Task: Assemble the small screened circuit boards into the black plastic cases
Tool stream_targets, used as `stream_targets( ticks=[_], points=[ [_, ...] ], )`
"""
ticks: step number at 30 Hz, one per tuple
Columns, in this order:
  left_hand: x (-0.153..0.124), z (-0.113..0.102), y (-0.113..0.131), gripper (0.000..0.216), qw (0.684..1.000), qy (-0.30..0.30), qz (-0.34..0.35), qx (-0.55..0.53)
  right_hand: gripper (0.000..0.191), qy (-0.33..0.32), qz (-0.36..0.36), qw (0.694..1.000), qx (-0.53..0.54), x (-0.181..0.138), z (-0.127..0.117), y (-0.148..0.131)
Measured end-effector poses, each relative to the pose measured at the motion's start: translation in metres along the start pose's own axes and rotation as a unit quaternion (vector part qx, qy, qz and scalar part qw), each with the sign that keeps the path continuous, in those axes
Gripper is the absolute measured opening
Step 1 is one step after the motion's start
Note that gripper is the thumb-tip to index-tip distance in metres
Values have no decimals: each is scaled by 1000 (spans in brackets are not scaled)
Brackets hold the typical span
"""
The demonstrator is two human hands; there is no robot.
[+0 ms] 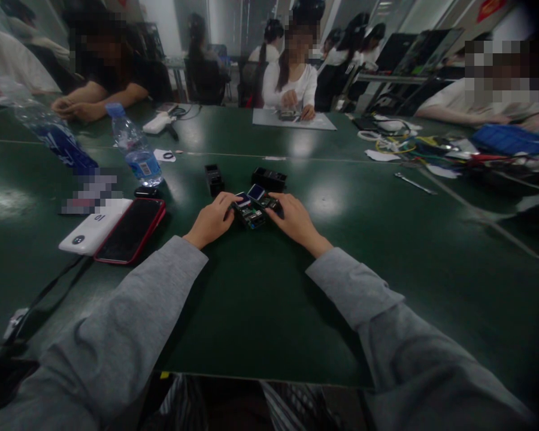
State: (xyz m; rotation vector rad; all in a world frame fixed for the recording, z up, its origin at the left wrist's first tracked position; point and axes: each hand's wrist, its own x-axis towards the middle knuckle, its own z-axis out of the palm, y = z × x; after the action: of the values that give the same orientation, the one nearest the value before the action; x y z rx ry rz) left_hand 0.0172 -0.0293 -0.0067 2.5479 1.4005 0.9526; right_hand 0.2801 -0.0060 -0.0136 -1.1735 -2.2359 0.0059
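Note:
Two small green circuit boards with little screens are side by side over the table, between my hands. My left hand [213, 216] has its fingers around the left circuit board [251, 218], which shows a row of connectors along its near edge. The right circuit board [268, 202], its bluish screen tilted up, is gripped at its right side by my right hand [296, 220]. Just beyond my hands, a black open housing [214, 179] stands at the left and another black housing [269, 178] lies at the right. My fingertips are partly hidden.
On the left are a water bottle [137, 149], a larger bottle [65, 140], a red-cased phone [130, 230] and a white power bank [92, 230]. A wrench [414, 184] and tangled cables [399, 143] lie on the right. Several people sit across the green table [260, 311].

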Motion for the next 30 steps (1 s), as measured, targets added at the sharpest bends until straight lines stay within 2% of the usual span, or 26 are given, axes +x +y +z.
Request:
stream_targets(
  ticks=[30],
  points=[
    [0,2,-3,42,1000,-1,5,1,44,0,18,1000,14,0,1,2]
  ],
)
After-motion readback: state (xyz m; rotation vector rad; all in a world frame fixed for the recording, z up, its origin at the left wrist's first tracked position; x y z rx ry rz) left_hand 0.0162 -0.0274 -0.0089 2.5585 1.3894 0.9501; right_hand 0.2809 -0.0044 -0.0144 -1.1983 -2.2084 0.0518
